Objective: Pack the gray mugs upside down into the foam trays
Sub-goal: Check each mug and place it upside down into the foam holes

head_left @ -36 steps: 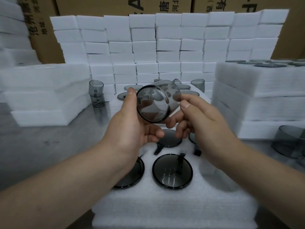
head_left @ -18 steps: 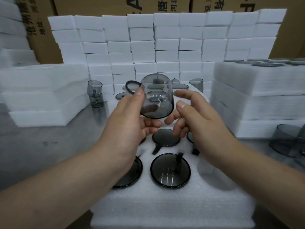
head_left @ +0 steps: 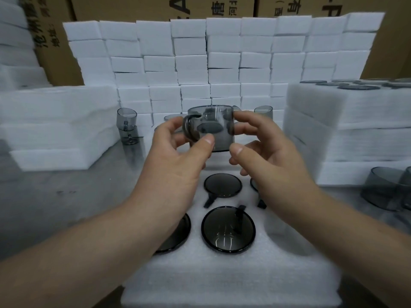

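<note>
Both hands raise one translucent gray mug (head_left: pixel 211 127) above the far half of the foam tray (head_left: pixel 222 274); the mug is inverted, base uppermost, with its handle (head_left: pixel 189 127) toward the left. The left hand (head_left: pixel 178 161) pinches the mug, thumb on the near wall just beside the handle and fingers behind it; the right hand (head_left: pixel 266 152) has its fingers curled around the right wall, thumb near the lower rim, but whether the thumb touches the glass cannot be told.

In the foam tray, four mugs sit upside down in their pockets: one fully visible near centre (head_left: pixel 228 228), one behind it (head_left: pixel 223 185), one partly hidden under the left forearm (head_left: pixel 178 236), and one mostly hidden behind the right hand (head_left: pixel 253 185); one empty pocket (head_left: pixel 287 230) lies to the right of the near centre mug.

On the gray table (head_left: pixel 55 196), two stacked mugs (head_left: pixel 127 125) stand at far left; one further mug (head_left: pixel 263 111) stands behind the right hand; two more mugs (head_left: pixel 387 187) rest at the right edge. A stack of foam trays (head_left: pixel 347 130) rises at right with dark mug bases showing on top; a second stack of foam sheets (head_left: pixel 57 125) sits at left; a wall of white foam blocks (head_left: pixel 222 63) stands behind, against cardboard boxes (head_left: pixel 222 7); the blocks are too many to count reliably.
</note>
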Motion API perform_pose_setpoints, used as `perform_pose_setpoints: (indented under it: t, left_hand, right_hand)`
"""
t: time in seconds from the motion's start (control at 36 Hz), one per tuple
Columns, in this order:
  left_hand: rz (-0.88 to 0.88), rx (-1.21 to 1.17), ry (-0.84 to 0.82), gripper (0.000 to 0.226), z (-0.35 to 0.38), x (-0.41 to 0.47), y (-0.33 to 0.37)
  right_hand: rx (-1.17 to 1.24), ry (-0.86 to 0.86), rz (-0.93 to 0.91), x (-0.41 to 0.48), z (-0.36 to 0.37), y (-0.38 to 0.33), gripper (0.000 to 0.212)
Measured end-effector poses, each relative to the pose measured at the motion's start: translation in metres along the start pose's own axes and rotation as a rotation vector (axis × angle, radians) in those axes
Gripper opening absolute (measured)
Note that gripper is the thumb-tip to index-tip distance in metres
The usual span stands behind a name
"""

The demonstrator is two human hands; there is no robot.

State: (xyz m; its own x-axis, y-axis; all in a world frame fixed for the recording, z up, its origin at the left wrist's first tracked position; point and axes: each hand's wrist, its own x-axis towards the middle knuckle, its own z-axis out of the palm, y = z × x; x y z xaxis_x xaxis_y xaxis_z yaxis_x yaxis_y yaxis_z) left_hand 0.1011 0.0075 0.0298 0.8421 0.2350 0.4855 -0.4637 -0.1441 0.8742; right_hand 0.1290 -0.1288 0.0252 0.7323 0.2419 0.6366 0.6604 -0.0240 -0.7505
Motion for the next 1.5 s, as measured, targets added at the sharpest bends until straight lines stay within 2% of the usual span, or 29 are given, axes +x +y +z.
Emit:
perform_pose_setpoints:
  t: [0.08, 0.19, 0.33, 0.39, 0.5, 0.61, 0.72, 0.86, 0.97, 1.08, 1.22, 1.44, 1.5]
  left_hand:
    - [0.011, 0.030, 0.015, 0.064, 0.001, -0.001, 0.002]
    - [0.032, 0.013, -0.024, 0.047, 0.001, -0.003, 0.000]
    - [0.054, -0.024, -0.131, 0.056, 0.002, -0.005, 0.005]
    - [0.055, -0.026, -0.154, 0.053, 0.002, -0.005, 0.006]
    - [0.057, 0.034, -0.191, 0.058, 0.001, -0.006, 0.006]
    - [0.053, 0.056, -0.218, 0.059, 0.001, -0.010, 0.006]
    - [0.088, 0.059, -0.256, 0.050, 0.002, -0.013, 0.008]
    - [0.074, 0.041, -0.176, 0.040, 0.001, -0.011, 0.007]
    - [0.015, 0.037, -0.115, 0.035, 0.001, -0.006, 0.006]
    - [-0.035, 0.016, -0.103, 0.037, 0.001, -0.004, 0.005]
    - [-0.020, 0.016, -0.196, 0.038, 0.000, -0.006, 0.004]
    - [0.043, 0.045, -0.356, 0.081, 0.000, -0.009, 0.004]
    - [0.044, 0.044, -0.335, 0.074, 0.001, -0.008, 0.002]
  right_hand:
    - [-0.006, -0.017, 0.015, 0.000, -0.001, 0.000, 0.041]
    - [-0.012, -0.086, 0.056, 0.000, -0.001, -0.001, 0.047]
    - [0.050, -0.122, 0.085, 0.001, -0.001, -0.003, 0.042]
    - [0.072, -0.133, 0.102, 0.002, -0.001, -0.002, 0.044]
    - [0.114, -0.078, 0.146, 0.004, -0.002, 0.002, 0.046]
    - [0.191, -0.012, 0.176, 0.006, -0.003, 0.005, 0.030]
    - [0.294, 0.060, 0.257, 0.009, -0.005, 0.005, 0.042]
    - [0.326, 0.082, 0.257, 0.008, -0.005, 0.004, 0.033]
    - [0.338, 0.054, 0.269, 0.007, -0.005, 0.003, 0.047]
    - [0.325, 0.017, 0.237, 0.006, -0.005, 0.002, 0.038]
    - [0.362, 0.011, 0.237, 0.006, -0.004, 0.001, 0.042]
    - [0.279, 0.035, 0.211, 0.006, -0.003, -0.002, 0.044]
    - [0.276, 0.024, 0.213, 0.006, -0.003, 0.000, 0.046]
